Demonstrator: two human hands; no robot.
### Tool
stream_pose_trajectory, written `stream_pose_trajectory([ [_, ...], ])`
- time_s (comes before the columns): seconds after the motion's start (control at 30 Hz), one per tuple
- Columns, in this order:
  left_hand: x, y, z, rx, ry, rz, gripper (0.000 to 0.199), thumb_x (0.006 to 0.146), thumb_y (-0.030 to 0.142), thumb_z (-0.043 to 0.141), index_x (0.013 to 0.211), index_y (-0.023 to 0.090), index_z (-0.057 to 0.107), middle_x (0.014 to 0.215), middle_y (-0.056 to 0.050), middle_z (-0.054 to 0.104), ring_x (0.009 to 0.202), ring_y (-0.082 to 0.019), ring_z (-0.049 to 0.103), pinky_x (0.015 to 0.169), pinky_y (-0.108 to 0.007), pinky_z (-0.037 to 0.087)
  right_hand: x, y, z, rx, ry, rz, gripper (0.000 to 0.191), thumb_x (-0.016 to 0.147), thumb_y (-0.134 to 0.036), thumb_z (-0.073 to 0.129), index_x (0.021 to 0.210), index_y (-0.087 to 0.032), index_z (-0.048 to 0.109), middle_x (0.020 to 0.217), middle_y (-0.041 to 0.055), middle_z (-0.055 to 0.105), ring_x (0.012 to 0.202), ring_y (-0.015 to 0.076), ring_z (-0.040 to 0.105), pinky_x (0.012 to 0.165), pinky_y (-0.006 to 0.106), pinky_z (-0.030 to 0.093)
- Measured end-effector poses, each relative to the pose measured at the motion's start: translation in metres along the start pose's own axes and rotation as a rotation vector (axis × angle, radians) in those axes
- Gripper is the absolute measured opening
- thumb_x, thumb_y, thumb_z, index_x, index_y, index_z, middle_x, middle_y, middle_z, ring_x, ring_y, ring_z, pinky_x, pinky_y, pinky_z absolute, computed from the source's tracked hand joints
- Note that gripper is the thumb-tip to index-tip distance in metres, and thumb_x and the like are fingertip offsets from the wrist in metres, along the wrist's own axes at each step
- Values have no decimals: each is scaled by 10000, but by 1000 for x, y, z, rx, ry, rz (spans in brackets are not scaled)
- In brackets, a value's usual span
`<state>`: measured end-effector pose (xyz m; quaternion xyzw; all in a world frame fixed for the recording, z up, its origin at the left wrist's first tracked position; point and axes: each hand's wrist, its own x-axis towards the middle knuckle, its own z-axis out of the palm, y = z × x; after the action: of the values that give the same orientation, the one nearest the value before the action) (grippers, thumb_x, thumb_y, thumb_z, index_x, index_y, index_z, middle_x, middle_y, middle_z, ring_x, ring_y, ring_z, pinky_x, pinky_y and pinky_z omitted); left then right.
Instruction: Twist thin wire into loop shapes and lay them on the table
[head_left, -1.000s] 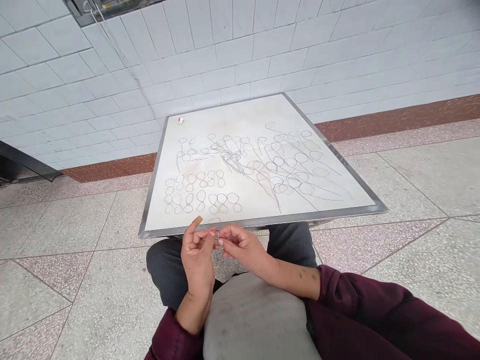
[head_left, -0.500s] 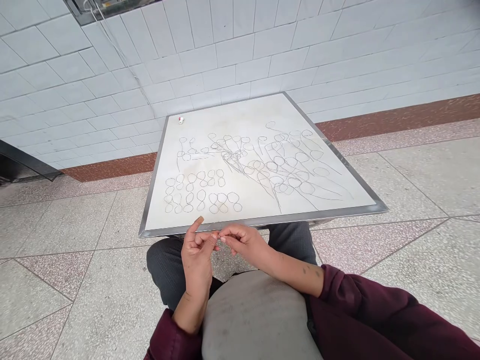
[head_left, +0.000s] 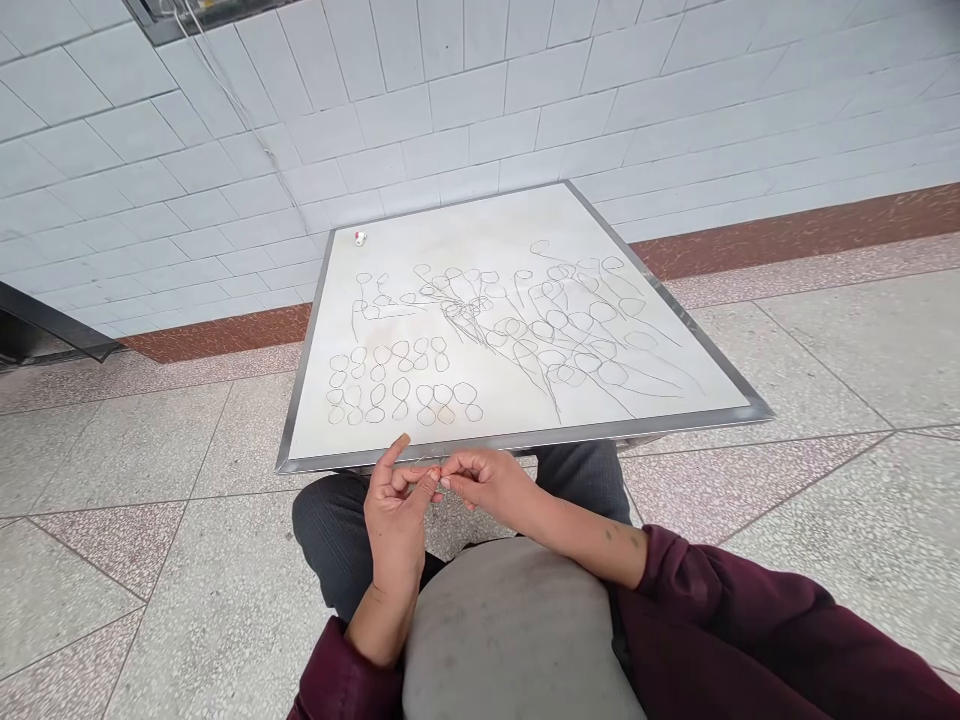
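Just past the near edge of a white-topped table [head_left: 517, 215], my two hands meet fingertip to fingertip over my lap. My left hand [head_left: 396, 510] pinches with thumb and index finger, and another of its fingers points up toward the table edge. Thumb and forefinger of my right hand [head_left: 491, 488] are pressed together against the left fingertips. Whatever lies in the pinch is too small to make out. On the tabletop nearest my hands lie thin dark wire pieces bent into figure-eight loops [head_left: 402, 398]. Farther right spreads a tangle of long-tailed wire loops [head_left: 555, 330].
A metal rim [head_left: 525, 441] borders the tabletop. A small white-and-red object [head_left: 360, 238] sits at its far left corner. Behind the table stands a white tiled wall [head_left: 465, 100] with a cable [head_left: 262, 150] hanging down it. My knees are beneath the near edge.
Both hands stay pinched together at nearly the same spot. The view has shifted very slightly; the wire pieces on the table lie as before.
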<state>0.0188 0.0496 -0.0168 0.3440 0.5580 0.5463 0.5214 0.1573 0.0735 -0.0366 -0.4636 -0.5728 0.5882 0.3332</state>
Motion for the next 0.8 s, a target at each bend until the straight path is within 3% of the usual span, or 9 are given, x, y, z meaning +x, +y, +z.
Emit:
stream_pose_trajectory([
  [0.13,0,0,3,-53,40,3,559,714,253,744,1231,201,537,682,45,659,501,-73,540,544,-216,441,-2,1,6,-24,48,-11,70,804,-283,598,793,-216,581,595,-38,585,514,108,523,507,235,441],
  [0.27,0,-1,3,-113,60,7,543,716,244,739,1218,204,534,676,59,635,498,-67,531,544,-212,438,-2,3,12,179,-24,24,220,794,-315,633,915,-237,466,750,-25,632,590,129,609,524,258,504],
  [0.37,0,-1,2,-148,43,-27,542,708,234,742,1209,190,539,681,56,635,513,-67,538,544,-207,433,-2,4,12,234,-64,7,171,831,-315,593,901,-231,461,738,-33,614,588,119,605,548,261,520],
  [0.53,2,-2,-2,-144,-4,-96,575,689,220,753,1221,160,544,636,63,609,486,-67,528,520,-206,419,-5,8,9,98,-63,-89,41,876,-250,514,904,-221,520,738,-36,588,548,93,542,563,253,498],
  [0.8,2,-5,-6,-100,-61,-113,577,693,236,751,1221,148,538,664,44,631,504,-81,561,519,-212,424,-5,17,7,-46,-49,-144,56,884,-228,499,874,-222,554,750,-14,607,596,111,533,574,253,490],
])
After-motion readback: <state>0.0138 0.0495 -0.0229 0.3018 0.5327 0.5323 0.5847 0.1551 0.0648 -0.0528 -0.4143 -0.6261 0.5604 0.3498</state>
